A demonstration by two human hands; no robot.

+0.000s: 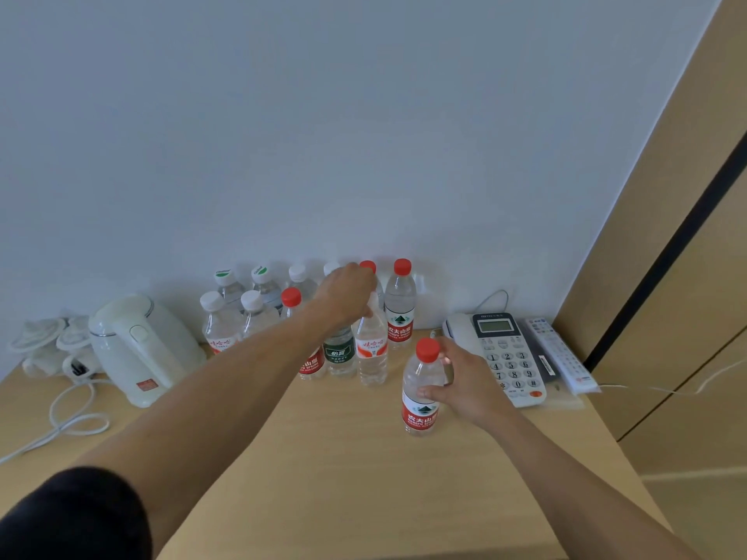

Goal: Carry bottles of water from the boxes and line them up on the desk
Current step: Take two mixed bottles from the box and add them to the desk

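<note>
Fingers of right hand (465, 381) curl around red-capped bottle (421, 392), upright on bench (343, 458), apart from row. Left hand (343, 295) grips white-labelled bottle (372, 349) top in crowded cluster; nudging neighbours risks toppling them.

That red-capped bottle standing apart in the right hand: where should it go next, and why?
Probably slide it back and left, to stand beside the front bottle with the pale orange label. The right hand has its grip on the red-capped bottle, which stands upright on the desk well forward of the group by the wall. The left hand is holding the tops of bottles there.
</note>
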